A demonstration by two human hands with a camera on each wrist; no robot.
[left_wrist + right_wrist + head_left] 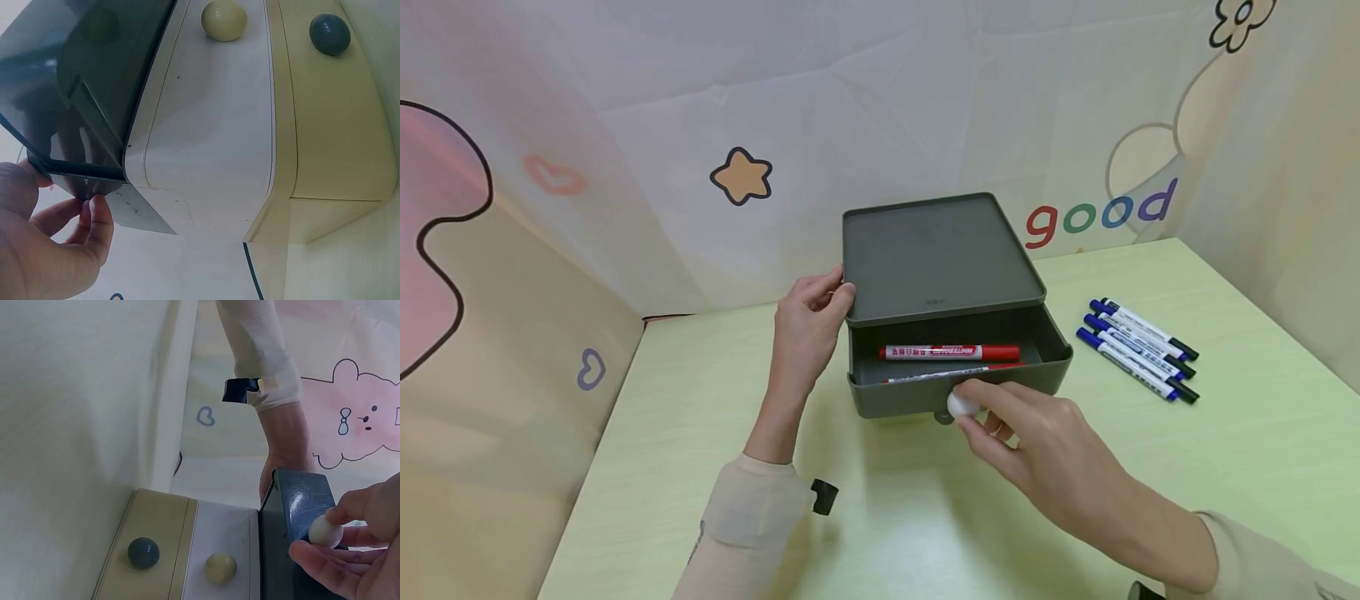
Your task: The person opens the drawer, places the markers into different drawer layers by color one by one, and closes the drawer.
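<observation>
A small stacked drawer cabinet stands on the table, its dark grey top (940,258) uppermost. The grey top drawer (1060,354) is pulled partway out, with a red whiteboard marker (950,352) and a second red-capped marker (955,374) lying inside. My right hand (1045,442) pinches the drawer's white round knob (325,532) between thumb and fingers. At the cabinet's left side, my left hand (811,325) grips the dark edge, with fingertips against its corner in the left wrist view. Below the grey drawer are a white drawer (206,112) and a yellow drawer (340,125).
Several blue- and black-capped markers (1138,350) lie in a group on the light green table (887,533), right of the cabinet. A printed cloth backdrop (647,150) rises behind and on both sides. The lower drawers carry a cream knob (220,568) and a dark grey knob (143,553).
</observation>
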